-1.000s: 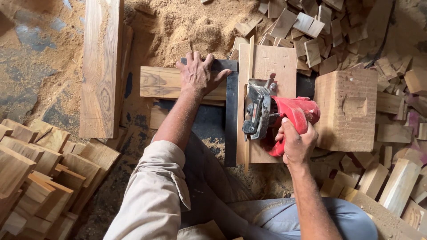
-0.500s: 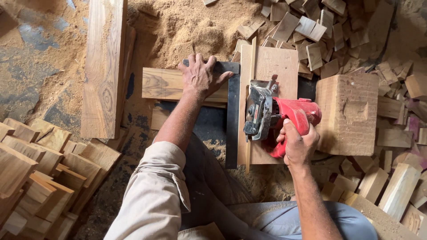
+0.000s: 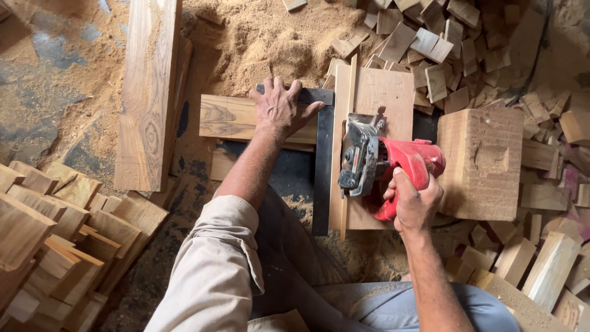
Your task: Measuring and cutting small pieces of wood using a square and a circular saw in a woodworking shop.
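My left hand (image 3: 279, 110) presses flat on a wooden plank (image 3: 230, 118) that lies crosswise and meets a dark metal guide strip (image 3: 322, 178). My right hand (image 3: 415, 203) grips the rear handle of a red handheld circular saw (image 3: 387, 163). The saw rests on a pale wooden board (image 3: 384, 92) just right of the guide strip, its grey metal guard facing the strip. A thin wooden batten (image 3: 347, 92) runs along the board's left edge.
A long plank (image 3: 147, 92) lies at the left over sawdust (image 3: 258, 37). Stacked cut wood blocks (image 3: 55, 227) fill the lower left. A big wooden block (image 3: 482, 163) sits right of the saw, with several small offcuts (image 3: 430, 37) behind and around it.
The saw has slid slightly toward me along the board with my right hand. My left hand stays pressed on the plank.
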